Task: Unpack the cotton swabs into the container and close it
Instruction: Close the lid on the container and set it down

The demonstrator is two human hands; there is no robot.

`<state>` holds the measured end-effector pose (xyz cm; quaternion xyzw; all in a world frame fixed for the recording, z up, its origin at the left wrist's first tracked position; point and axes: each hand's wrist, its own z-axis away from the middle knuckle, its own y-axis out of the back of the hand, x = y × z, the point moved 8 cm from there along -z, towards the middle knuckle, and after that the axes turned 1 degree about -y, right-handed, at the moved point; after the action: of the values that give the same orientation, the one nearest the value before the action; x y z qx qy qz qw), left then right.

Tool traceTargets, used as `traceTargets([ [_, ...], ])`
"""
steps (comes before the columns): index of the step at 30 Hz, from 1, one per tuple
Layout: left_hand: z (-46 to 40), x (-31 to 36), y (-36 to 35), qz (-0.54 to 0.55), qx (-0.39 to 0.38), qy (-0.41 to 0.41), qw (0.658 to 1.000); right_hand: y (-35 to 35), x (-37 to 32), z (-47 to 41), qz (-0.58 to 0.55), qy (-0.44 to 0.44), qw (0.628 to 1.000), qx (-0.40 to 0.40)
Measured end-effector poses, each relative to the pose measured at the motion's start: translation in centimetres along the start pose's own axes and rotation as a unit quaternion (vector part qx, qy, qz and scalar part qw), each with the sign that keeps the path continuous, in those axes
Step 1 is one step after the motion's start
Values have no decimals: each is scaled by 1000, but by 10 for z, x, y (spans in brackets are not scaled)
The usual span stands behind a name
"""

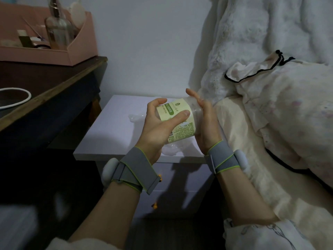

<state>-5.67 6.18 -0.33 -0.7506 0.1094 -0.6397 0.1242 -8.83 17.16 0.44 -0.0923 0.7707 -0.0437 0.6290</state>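
Left hand (158,123) we've got wrapped round tilted container (177,120), right hand (203,120) flat, fingers straight, pressing its 3 o'clock end, over nightstand (111,127).

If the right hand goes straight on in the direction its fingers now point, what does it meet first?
The right hand lies flat against the end of the container, fingers pointing up and away. Beyond them the way looks free up to the wall, though depth is unclear; the furry blanket lies just right of that line.
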Motion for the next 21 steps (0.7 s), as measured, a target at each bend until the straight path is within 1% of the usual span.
traceTargets([
  [5,-1,1,0,-23,-14,-9,1000,1,-1,0,26,-4,1000,6],
  [8,0,3,1,-48,-21,-18,998,4,-4,-1,48,21,999,15],
  [12,-1,-3,0,-53,-41,15,998,8,-4,1,62,43,997,9],
  [15,-2,-7,1,-52,-47,29,997,7,0,0,60,36,998,-5],
  [18,-4,-2,2,-79,-26,-17,996,5,2,-2,72,19,997,-27],
  [21,-4,2,1,-131,-16,-69,989,3,6,-3,24,8,998,-51],
])
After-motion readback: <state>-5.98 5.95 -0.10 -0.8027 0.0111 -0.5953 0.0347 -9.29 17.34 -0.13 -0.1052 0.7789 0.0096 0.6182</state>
